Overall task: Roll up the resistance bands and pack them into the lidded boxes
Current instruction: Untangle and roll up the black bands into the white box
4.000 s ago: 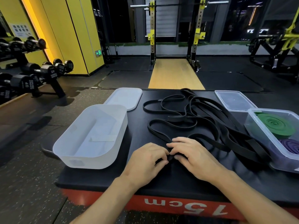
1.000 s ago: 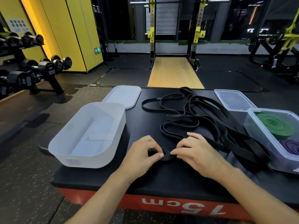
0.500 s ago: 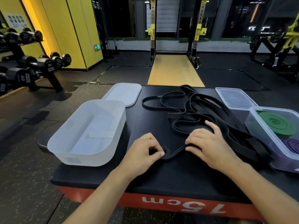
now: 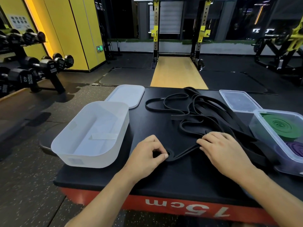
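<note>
Between two boxes [image 4: 85, 154] [image 4: 260, 128], two hands [image 4: 146, 154] [image 4: 224, 149] (on one band [image 4: 182, 154]).

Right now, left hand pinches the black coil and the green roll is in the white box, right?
No: the head view shows the green roll in the clear box, not the white box. The left hand does pinch the black coil.
</note>
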{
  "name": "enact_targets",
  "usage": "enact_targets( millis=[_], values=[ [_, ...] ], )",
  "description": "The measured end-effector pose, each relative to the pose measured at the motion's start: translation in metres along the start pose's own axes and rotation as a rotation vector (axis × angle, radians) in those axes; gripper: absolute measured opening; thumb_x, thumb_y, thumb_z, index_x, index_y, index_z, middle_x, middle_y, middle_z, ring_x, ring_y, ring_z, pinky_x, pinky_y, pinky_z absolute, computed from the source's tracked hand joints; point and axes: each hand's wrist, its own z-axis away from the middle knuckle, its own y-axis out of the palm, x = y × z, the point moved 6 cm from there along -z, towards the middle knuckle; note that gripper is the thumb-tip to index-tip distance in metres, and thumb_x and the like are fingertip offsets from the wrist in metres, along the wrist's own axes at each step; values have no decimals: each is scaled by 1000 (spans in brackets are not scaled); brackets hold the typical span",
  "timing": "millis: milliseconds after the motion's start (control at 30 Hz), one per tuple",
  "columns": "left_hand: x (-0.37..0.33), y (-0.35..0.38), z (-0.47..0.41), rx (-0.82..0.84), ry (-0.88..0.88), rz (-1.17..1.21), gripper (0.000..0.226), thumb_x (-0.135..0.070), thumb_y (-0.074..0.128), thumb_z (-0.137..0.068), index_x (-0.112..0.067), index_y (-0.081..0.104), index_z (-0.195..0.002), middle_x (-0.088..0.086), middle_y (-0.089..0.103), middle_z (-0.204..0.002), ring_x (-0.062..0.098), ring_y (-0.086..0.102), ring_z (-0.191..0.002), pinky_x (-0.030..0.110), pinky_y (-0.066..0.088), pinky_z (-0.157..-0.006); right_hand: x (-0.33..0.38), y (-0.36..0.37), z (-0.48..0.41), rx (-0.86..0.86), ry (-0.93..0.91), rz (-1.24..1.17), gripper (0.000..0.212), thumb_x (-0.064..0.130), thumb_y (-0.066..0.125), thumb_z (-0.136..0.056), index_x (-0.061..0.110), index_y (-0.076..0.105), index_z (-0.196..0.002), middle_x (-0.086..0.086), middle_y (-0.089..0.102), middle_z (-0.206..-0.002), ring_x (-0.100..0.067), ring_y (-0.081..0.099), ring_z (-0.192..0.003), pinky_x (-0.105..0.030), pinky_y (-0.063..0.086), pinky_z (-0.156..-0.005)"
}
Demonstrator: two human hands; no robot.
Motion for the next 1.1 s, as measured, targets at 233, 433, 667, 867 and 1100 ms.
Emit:
enact_targets(
  millis=[233, 433, 667, 867, 1100],
  values=[
    [-2, -1, 1, -5, 20, -6, 18, -21, 78, -91, -32, 73, -78, -14, 60, -93, 7, 64, -91, 14, 47, -82, 3, 9, 8, 5, 112, -76, 29, 16, 71, -86, 18, 70, -115, 6, 64, -113, -19, 60, -115, -36, 54, -88],
    [-4, -2, 2, -16, 20, -9, 18, -19, 79, -91, -29, 73, -77, -13, 61, -93, 7, 64, -91, 12, 44, -82, -10, 7, 19, -22, 199, -105, 28, 15, 71, -83, 14, 72, -111, 5, 66, -115, -20, 61, -117, -40, 55, -88],
    [-9, -2, 2, -17, 8, -20, 18, -16, 80, -90, -26, 74, -76, -12, 61, -92, 7, 64, -90, 11, 43, -81, -27, 9, 28, 33, 354, -35, 27, 24, 71, -89, 22, 72, -116, -5, 63, -133, -31, 60, -113, -43, 55, -77],
    [-10, -2, 3, -32, 7, -31, 21, -16, 81, -89, -29, 74, -74, -16, 62, -93, 8, 66, -91, 12, 46, -82, -44, 2, 37, 183, 468, 59, 59, 16, 63, -89, 20, 53, -147, -8, 51, -147, -34, 57, -112, -44, 52, -87],
    [-7, -2, 2, -38, 18, -36, 20, -16, 81, -89, -29, 74, -74, -15, 63, -91, 8, 66, -91, 12, 46, -81, -66, -23, 32, 225, 504, 279, 18, 9, 74, -73, 13, 75, -90, -16, 55, -138, -35, 54, -109, -47, 37, -99]
  ],
)
